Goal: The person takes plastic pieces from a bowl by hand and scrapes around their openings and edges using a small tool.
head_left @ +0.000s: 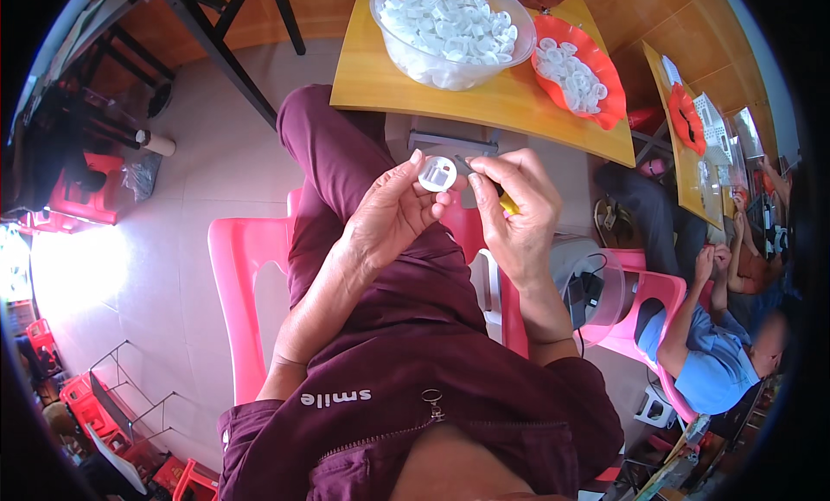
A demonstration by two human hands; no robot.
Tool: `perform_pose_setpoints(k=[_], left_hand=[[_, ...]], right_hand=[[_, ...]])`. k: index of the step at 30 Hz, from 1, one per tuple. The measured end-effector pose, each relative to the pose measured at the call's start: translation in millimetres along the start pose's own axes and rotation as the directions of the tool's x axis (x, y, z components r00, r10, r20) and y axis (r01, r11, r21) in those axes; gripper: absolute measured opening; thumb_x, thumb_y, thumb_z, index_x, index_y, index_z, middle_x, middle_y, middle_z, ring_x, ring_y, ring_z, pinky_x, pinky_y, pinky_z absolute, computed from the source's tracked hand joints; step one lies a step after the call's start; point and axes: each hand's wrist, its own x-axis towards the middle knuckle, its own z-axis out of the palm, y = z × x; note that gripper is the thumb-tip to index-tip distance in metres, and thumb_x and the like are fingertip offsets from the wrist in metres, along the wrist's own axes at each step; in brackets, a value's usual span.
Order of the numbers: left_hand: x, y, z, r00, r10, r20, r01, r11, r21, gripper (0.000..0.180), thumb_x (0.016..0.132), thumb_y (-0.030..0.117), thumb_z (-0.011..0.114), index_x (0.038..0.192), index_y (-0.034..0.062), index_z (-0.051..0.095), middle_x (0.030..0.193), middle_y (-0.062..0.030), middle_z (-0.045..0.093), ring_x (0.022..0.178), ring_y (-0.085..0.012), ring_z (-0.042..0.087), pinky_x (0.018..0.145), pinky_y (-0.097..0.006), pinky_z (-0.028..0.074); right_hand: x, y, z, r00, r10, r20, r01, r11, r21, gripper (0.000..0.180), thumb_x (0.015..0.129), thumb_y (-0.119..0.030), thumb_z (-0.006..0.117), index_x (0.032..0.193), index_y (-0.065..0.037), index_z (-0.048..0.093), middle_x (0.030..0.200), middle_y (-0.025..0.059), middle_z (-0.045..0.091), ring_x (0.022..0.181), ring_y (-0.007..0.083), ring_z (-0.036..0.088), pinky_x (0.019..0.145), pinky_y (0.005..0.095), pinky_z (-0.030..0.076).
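Above my lap, my left hand point(389, 211) pinches a small round white plastic part point(437, 173) by its edge. The face of the part has a rectangular recess and a small brownish spot. My right hand point(525, 203) is closed round a small hand tool point(509, 205) with a yellow handle. Its dark metal tip points at the right edge of the part, very close to it; whether they touch I cannot tell. My fingers hide most of the tool, so its exact kind does not show.
On the yellow table point(372, 82) ahead stand a clear bowl point(441, 73) heaped with white plastic pieces and a red wavy-rimmed dish point(616, 95) holding more. A pink chair point(232, 242) is under me. To the right, another person in blue point(713, 371) sits near a second table point(692, 185).
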Motion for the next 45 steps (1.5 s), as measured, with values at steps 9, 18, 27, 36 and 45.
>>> perform_pose_setpoints(k=[9, 18, 27, 36, 45], left_hand=[[-1.7, 0.4, 3.7, 0.993, 0.114, 0.039, -0.119, 0.975, 0.186, 0.029, 0.094, 0.029, 0.048, 0.1, 0.0027, 0.059, 0.084, -0.0067, 0.064, 0.072, -0.0142, 0.062, 0.066, -0.024, 0.052], [-9.5, 4.2, 17.9, 0.963, 0.26, -0.068, -0.153, 0.736, 0.66, 0.043, 0.097, 0.035, 0.037, 0.093, 0.0005, 0.063, 0.064, -0.0017, 0.054, 0.055, -0.0064, 0.048, 0.05, -0.019, 0.037], [-2.7, 1.6, 11.9, 0.931, 0.351, -0.106, -0.107, 0.535, 0.838, 0.047, 0.096, 0.04, 0.036, 0.074, 0.0051, 0.06, 0.05, 0.0018, 0.044, 0.044, -0.0045, 0.036, 0.042, -0.02, 0.026], [6.6, -1.0, -3.2, 0.912, 0.388, -0.13, -0.069, 0.458, 0.886, 0.047, 0.095, 0.036, 0.04, 0.071, -0.0005, 0.059, 0.054, 0.0024, 0.042, 0.051, -0.0053, 0.037, 0.046, -0.024, 0.029], [10.6, -6.7, -3.6, 0.859, 0.511, -0.035, -0.083, 0.205, 0.975, 0.045, 0.095, 0.03, 0.041, 0.073, -0.0063, 0.057, 0.055, -0.01, 0.05, 0.054, -0.0125, 0.047, 0.054, -0.031, 0.04]], right_hand=[[0.4, 0.2, -0.7, 0.999, -0.012, 0.037, 0.012, 1.0, -0.005, 0.016, 0.073, 0.01, 0.064, 0.088, 0.001, 0.065, 0.076, 0.0063, 0.055, 0.063, 0.0125, 0.054, 0.055, 0.0234, 0.043], [-5.8, 2.4, 6.3, 0.988, -0.107, 0.114, 0.119, 0.988, -0.102, 0.017, 0.069, 0.004, 0.069, 0.084, -0.006, 0.067, 0.07, 0.0032, 0.052, 0.054, 0.0174, 0.056, 0.047, 0.03, 0.043], [-8.7, -5.6, 12.3, 0.959, -0.152, 0.239, 0.216, 0.939, -0.267, 0.017, 0.068, 0.004, 0.068, 0.082, -0.005, 0.066, 0.071, 0.0041, 0.052, 0.054, 0.02, 0.056, 0.047, 0.0313, 0.043], [-10.4, 2.1, 16.4, 0.936, -0.183, 0.302, 0.29, 0.887, -0.36, 0.013, 0.073, -0.002, 0.063, 0.084, -0.006, 0.057, 0.072, 0.0054, 0.047, 0.052, 0.0209, 0.056, 0.041, 0.0316, 0.045], [-13.9, 0.9, 17.5, 0.93, -0.076, 0.36, 0.236, 0.873, -0.427, 0.011, 0.071, 0.0, 0.058, 0.079, -0.004, 0.052, 0.072, 0.0079, 0.049, 0.055, 0.0225, 0.058, 0.044, 0.0343, 0.046]])
